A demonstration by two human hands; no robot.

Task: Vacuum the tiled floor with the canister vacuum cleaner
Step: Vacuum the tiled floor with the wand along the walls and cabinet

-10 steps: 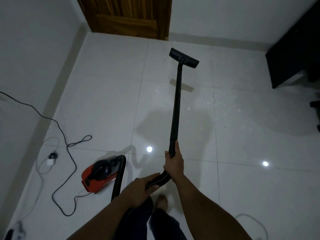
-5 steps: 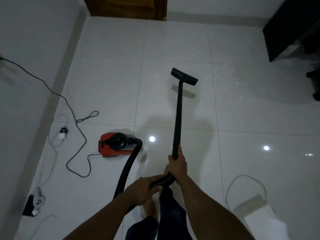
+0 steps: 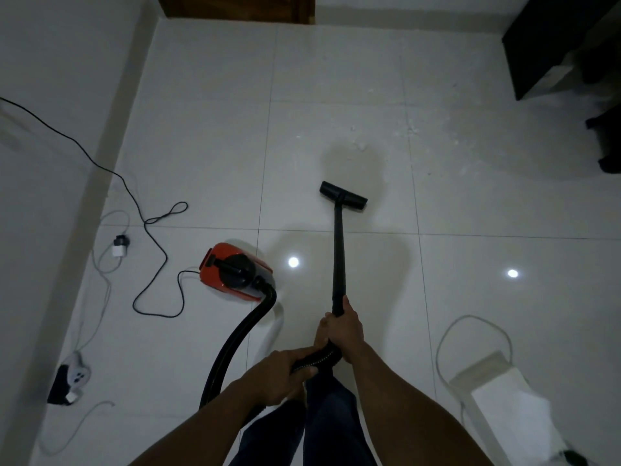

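1. The wand point(image 3: 338, 257) is a stiff black tube. I judge it light, and rigid enough to carry a push straight down to the floor head point(image 3: 342, 196).
2. The floor head sits on the tiled floor point(image 3: 201, 146) at 12 o'clock from my feet, with the wand running back from it toward me.
3. The best place to hold the wand is its near end, where the tube meets the hose point(image 3: 235, 344). Gripping further up would cost me leverage.
4. The hose is soft and ribbed. It curves away to the red canister point(image 3: 235, 272), which stands on the tiles at 10 o'clock. I expect the canister to trail or tip if I tug hard.
5. My right hand point(image 3: 342, 326) is wrapped fully round the wand's near end, fingers curled closed on it.
6. My left hand point(image 3: 285, 375) is closed round the hose cuff, just behind the right hand at its 7 o'clock.
7. White crumbs point(image 3: 411, 129) lie beyond the head at 1 o'clock and are not yet reached.
8. The power cord point(image 3: 151, 230) loops at 9 o'clock, well apart from the head. A white bag point(image 3: 504, 398) sits at 4 o'clock.
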